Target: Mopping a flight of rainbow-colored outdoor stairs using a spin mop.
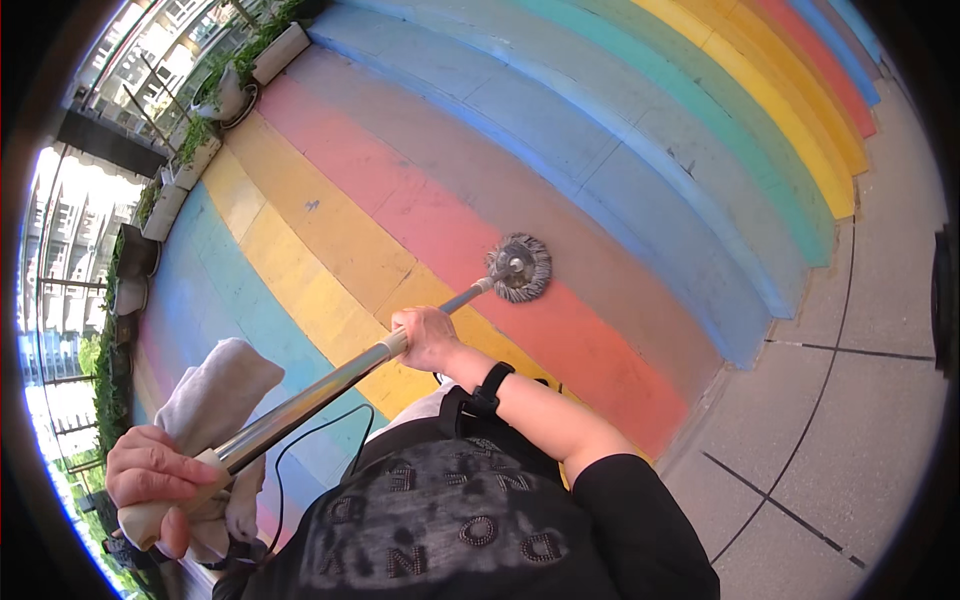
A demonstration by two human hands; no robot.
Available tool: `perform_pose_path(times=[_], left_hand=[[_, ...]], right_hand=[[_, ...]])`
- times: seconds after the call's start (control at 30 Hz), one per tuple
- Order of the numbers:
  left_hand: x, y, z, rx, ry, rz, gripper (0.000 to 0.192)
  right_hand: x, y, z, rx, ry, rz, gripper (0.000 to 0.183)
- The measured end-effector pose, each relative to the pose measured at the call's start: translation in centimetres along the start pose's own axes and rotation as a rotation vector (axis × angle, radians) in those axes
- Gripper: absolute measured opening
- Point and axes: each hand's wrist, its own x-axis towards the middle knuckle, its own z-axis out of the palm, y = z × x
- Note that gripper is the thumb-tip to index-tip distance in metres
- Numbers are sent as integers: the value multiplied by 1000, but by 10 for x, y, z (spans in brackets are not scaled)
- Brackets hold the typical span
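Note:
A round string mop head (519,268) lies on the painted steps at the border of a red and a brown band. Its metal mop pole (315,397) runs down to the lower left. My right hand (427,339), with a black band on the wrist, grips the pole near its middle. Around the pale grip at the pole's top end, my left hand (161,480) is closed. A light grey cloth (217,390) bunches up behind and beside my left hand; whether the fingers also hold it, I cannot tell.
Rainbow-painted steps (645,127) rise toward the upper right. Planters with green plants (281,52) line the left edge, with a railing beyond. Grey paving (810,420) with dark joints lies at the right. A thin black cable (322,425) loops beside my waist.

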Motion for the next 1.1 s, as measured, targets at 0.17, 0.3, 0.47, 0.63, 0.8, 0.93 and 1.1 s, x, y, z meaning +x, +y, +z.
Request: perform_pose_path(times=[0.17, 0.3, 0.47, 0.63, 0.8, 0.93, 1.1], left_hand=[[-31, 22, -12, 307, 92, -99, 20], [-41, 15, -17, 466, 297, -178, 25], [-75, -27, -63, 19, 40, -95, 28], [-90, -84, -26, -303, 292, -263, 27], [-82, -113, 18, -618, 231, -523, 21], [-78, -111, 23, -637, 294, -626, 18], [-73, -88, -6, -462, 521, -658, 21]], right_hand=[[77, -41, 51, 11, -92, -173, 14], [94, -48, 71, 43, -168, -221, 20], [79, -57, 69, -56, -252, -171, 21], [45, -21, 47, -243, -421, 109, 26], [18, 24, 23, -312, -436, 312, 23], [28, 33, 17, -303, -459, 263, 23], [75, 10, 28, -310, -637, 6, 22]])
